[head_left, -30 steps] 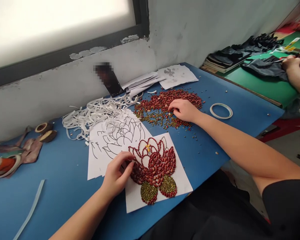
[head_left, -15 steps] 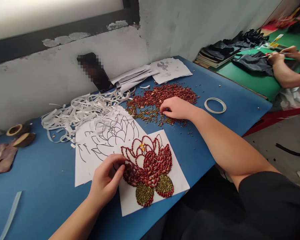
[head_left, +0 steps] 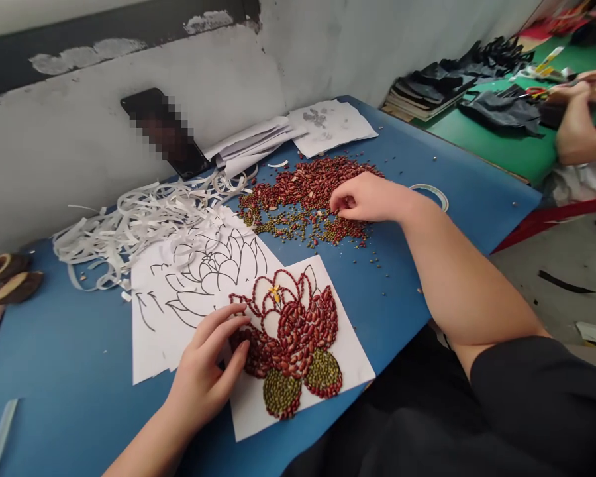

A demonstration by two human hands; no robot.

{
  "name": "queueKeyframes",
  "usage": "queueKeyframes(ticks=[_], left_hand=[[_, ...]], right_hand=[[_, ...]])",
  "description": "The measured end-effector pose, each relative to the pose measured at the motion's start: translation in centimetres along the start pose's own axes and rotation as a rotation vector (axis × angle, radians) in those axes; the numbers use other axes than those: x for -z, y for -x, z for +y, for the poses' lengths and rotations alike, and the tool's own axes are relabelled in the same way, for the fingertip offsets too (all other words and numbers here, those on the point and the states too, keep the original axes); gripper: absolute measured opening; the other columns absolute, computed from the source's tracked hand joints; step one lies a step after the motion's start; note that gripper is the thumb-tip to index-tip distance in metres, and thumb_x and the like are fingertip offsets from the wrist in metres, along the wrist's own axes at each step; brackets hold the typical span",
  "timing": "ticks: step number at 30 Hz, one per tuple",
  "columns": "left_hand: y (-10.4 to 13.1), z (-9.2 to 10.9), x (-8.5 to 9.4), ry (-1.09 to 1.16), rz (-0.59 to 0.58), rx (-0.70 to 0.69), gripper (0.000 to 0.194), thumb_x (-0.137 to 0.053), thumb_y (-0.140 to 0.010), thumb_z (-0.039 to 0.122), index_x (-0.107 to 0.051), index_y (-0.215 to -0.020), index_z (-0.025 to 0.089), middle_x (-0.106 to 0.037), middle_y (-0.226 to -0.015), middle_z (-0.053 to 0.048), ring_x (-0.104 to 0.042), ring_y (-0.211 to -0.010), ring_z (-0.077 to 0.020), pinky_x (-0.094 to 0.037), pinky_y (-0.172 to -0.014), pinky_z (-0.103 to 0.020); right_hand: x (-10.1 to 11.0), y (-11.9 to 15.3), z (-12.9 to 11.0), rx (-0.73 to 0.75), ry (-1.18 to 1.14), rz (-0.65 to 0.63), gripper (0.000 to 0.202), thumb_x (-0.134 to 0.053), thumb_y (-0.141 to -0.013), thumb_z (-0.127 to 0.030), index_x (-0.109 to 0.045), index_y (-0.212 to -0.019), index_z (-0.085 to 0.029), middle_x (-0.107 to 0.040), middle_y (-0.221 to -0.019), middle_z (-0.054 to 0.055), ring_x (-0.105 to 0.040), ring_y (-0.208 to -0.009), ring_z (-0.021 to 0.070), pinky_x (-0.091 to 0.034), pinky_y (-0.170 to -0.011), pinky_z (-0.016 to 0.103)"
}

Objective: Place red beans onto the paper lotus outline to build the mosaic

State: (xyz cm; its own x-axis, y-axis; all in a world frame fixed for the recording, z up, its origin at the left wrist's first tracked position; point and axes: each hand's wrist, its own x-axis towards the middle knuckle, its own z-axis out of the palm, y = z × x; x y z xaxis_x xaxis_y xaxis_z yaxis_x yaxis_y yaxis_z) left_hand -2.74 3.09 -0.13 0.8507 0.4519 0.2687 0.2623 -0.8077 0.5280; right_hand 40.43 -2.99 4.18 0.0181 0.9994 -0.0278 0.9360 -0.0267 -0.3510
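A white card (head_left: 353,361) bears a lotus flower (head_left: 308,324) made of red beans, with two round green parts of mung beans (head_left: 282,395) below. Yellow bits mark its centre, and some petals show only bean outlines. My left hand (head_left: 211,361) rests at the card's left edge, fingers apart and fingertips touching the flower's side. Farther back, my right hand (head_left: 365,197) is over the loose pile of red beans (head_left: 312,179) and green beans. Its fingers are curled together in a pinch; what they hold, if anything, is hidden.
Printed lotus sheets (head_left: 153,344) lie under the card's left side, beside a heap of white paper strips (head_left: 144,218). A phone (head_left: 166,132) leans on the wall. A tape roll (head_left: 433,193) lies beyond my right forearm. Another person's hands (head_left: 579,119) hold scissors at the green table.
The view has shifted, so things on the table sit farther left. My right hand has moved slightly right over the beans. My left fingers have spread a little more.
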Motion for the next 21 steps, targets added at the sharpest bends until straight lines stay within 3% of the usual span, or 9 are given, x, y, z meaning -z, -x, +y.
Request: queueKeyframes(ticks=[3,6,9,16,21], left_hand=[[0.0,-0.3,0.0,0.012,-0.037,0.037,0.027,-0.056,-0.101,0.020,-0.064,-0.126,0.026,-0.063,-0.140,-0.009,-0.066,-0.128,-0.0227,-0.060,-0.103,-0.034],[0.0,-0.4,0.2,0.049,-0.024,0.085,0.024,-0.055,-0.102,0.022,-0.065,-0.123,0.027,-0.065,-0.138,-0.008,-0.066,-0.128,-0.0228,-0.060,-0.102,-0.034],[0.0,-0.5,0.3,0.072,-0.002,0.103,0.022,-0.056,-0.102,0.023,-0.065,-0.121,0.027,-0.065,-0.136,-0.007,-0.067,-0.126,-0.0220,-0.060,-0.103,-0.034],[0.0,-0.5,0.1,0.091,-0.011,0.107,0.022,-0.056,-0.102,0.022,-0.065,-0.121,0.027,-0.066,-0.135,-0.007,-0.067,-0.124,-0.0215,-0.060,-0.101,-0.033],[-0.1,-0.4,0.2,0.083,-0.008,0.111,0.021,-0.056,-0.102,0.023,-0.066,-0.120,0.026,-0.066,-0.134,-0.008,-0.068,-0.123,-0.0231,-0.061,-0.099,-0.034]], right_hand=[[1.2,1.4,0.8,-0.004,-0.054,-0.108,0.009,-0.070,-0.080,-0.022,-0.078,-0.081,-0.026,-0.075,-0.075,-0.001,-0.066,-0.066,0.0156,-0.047,-0.065,0.031],[1.1,1.9,0.8,0.013,-0.073,-0.139,0.007,-0.074,-0.082,-0.031,-0.078,-0.080,-0.026,-0.075,-0.074,-0.002,-0.066,-0.064,0.0155,-0.045,-0.062,0.031],[0.4,1.6,-0.1,-0.018,-0.072,-0.161,0.003,-0.077,-0.078,-0.025,-0.076,-0.080,-0.025,-0.073,-0.073,-0.002,-0.065,-0.064,0.0149,-0.045,-0.060,0.031],[-0.4,1.0,-1.2,-0.022,-0.032,-0.176,0.014,-0.076,-0.075,-0.011,-0.068,-0.073,-0.023,-0.071,-0.070,-0.003,-0.064,-0.064,0.0146,-0.044,-0.062,0.031],[-0.6,1.0,-1.3,0.015,0.001,-0.212,0.011,-0.073,-0.077,-0.014,-0.076,-0.079,-0.025,-0.073,-0.071,-0.003,-0.063,-0.062,0.0139,-0.042,-0.060,0.030]])
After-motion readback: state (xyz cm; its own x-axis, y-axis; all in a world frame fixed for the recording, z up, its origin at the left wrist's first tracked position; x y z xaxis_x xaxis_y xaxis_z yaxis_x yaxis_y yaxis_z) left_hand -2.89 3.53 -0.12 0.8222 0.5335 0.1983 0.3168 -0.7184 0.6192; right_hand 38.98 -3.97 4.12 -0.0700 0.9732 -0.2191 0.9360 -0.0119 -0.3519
